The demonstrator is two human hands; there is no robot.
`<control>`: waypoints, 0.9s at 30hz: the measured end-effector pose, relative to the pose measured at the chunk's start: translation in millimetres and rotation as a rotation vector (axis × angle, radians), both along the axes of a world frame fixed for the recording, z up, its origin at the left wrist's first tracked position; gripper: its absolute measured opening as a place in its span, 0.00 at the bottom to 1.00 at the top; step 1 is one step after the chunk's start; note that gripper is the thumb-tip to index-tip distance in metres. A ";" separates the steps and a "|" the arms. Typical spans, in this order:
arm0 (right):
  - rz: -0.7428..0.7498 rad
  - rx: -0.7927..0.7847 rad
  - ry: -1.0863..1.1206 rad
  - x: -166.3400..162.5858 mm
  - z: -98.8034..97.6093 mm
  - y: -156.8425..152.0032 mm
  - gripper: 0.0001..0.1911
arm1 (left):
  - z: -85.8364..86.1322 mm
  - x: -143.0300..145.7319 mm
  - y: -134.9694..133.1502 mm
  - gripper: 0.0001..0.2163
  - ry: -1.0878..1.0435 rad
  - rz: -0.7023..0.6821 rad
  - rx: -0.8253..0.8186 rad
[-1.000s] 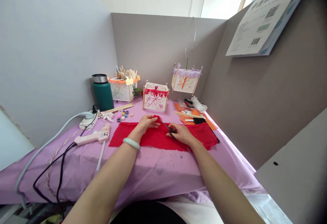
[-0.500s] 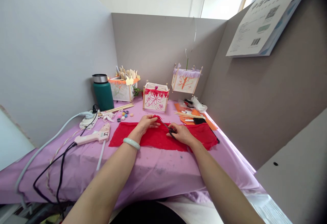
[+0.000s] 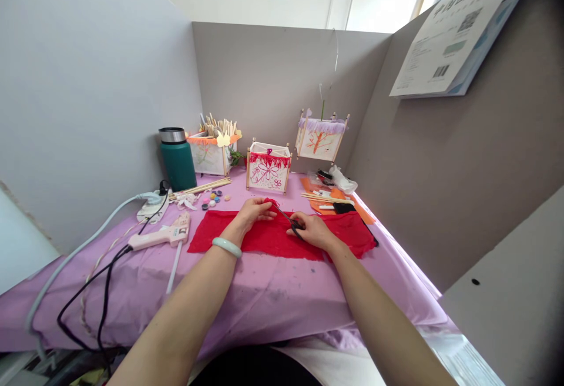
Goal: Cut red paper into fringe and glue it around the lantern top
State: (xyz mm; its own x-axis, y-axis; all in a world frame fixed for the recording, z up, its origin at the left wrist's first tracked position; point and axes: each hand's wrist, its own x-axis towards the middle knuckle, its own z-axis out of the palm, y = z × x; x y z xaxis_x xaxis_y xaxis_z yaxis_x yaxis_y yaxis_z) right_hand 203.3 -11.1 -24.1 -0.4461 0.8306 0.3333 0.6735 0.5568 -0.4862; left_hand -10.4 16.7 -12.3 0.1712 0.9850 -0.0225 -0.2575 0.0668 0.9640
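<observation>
A red cloth (image 3: 348,230) lies spread on the purple table cover (image 3: 247,298). My left hand (image 3: 251,212) pinches the cloth's far edge and lifts a small fold of it. My right hand (image 3: 312,230) is closed round the handles of black scissors (image 3: 288,220), whose blades point up and left toward that lifted fold. A pale green bangle sits on my left wrist.
A pink glue gun (image 3: 161,236) with its black cord lies left of the cloth. Behind stand a green flask (image 3: 177,158), a box of wooden sticks (image 3: 212,150), two paper lanterns (image 3: 268,166), paint pots (image 3: 212,199) and orange sheets with skewers (image 3: 328,200). Grey partition walls close in three sides.
</observation>
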 end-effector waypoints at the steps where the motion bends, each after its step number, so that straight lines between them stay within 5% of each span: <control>1: 0.002 0.000 -0.001 0.0 0.0 0.0 0.16 | 0.2 -0.1 0.2 0.03 -0.001 -0.001 0.000; 27: -0.017 0.013 -0.020 0.2 -1.2 0.7 0.15 | -0.1 0.8 1.0 0.03 0.001 0.011 -0.001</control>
State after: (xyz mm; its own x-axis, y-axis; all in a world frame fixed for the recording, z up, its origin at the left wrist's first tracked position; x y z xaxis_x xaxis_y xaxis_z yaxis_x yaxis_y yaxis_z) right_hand 203.5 -10.4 -25.4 -0.4389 0.8337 0.3350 0.6925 0.5515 -0.4651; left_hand -9.6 17.7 -12.4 0.1601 0.9868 -0.0233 -0.2568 0.0645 0.9643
